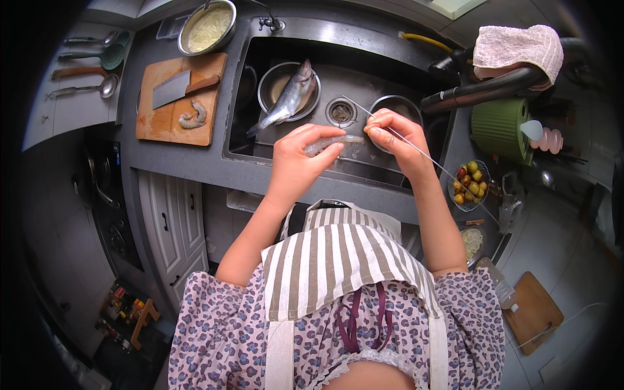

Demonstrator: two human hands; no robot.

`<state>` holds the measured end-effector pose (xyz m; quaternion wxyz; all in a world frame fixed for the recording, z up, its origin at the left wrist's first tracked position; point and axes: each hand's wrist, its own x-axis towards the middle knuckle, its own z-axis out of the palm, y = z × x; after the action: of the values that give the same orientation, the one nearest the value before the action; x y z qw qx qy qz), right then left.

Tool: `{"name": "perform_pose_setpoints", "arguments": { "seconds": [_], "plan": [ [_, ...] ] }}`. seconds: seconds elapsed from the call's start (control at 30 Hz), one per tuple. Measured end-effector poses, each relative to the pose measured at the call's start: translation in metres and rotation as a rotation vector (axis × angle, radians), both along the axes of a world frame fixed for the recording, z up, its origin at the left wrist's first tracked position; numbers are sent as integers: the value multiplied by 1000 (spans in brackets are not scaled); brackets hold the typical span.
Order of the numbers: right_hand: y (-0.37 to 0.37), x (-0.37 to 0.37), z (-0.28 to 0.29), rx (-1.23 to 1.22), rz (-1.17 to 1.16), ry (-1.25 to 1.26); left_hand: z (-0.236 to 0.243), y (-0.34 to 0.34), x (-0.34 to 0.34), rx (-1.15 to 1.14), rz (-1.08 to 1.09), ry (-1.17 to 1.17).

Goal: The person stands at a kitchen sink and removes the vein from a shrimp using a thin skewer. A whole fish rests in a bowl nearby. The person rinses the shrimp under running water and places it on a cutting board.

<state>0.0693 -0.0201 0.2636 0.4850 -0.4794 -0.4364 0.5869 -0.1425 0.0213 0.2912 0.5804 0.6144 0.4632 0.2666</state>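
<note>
Over the sink [364, 49], my left hand [300, 155] holds a pale raw shrimp [333, 143] lengthwise between fingers and thumb. My right hand [395, 136] pinches a thin skewer [429, 159] close to the shrimp's right end; the skewer runs from upper left to lower right across the hand. Inside the sink, a whole grey fish [289, 97] lies across a metal bowl [270, 77]. A second metal bowl [398, 103] sits behind my right hand.
A wooden cutting board [159, 123] on the left counter carries a cleaver [175, 88] and two raw shrimps [193, 117]. A metal bowl of pale shreds [207, 27] stands behind it. Ladles [91, 65] lie far left. A basket of small fruits [469, 185] and green colander [499, 127] sit right.
</note>
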Motion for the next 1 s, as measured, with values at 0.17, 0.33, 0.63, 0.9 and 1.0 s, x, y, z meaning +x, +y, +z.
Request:
{"name": "perform_pose_setpoints", "arguments": {
  "seconds": [0.17,0.33,0.63,0.9,1.0],
  "plan": [
    [-7,-6,1,33,-60,11,-4,-3,-1,-208,104,-232],
    [-23,-13,8,89,-191,105,6,-1,-2,-261,81,-279],
    [-37,-30,39,439,-186,-62,15,-1,1,49,93,-146],
    [-36,-38,50,451,-150,-184,12,-2,0,205,120,-100],
    [-35,-39,49,446,-152,-171,14,-2,-1,211,123,-69]
  ]
}}
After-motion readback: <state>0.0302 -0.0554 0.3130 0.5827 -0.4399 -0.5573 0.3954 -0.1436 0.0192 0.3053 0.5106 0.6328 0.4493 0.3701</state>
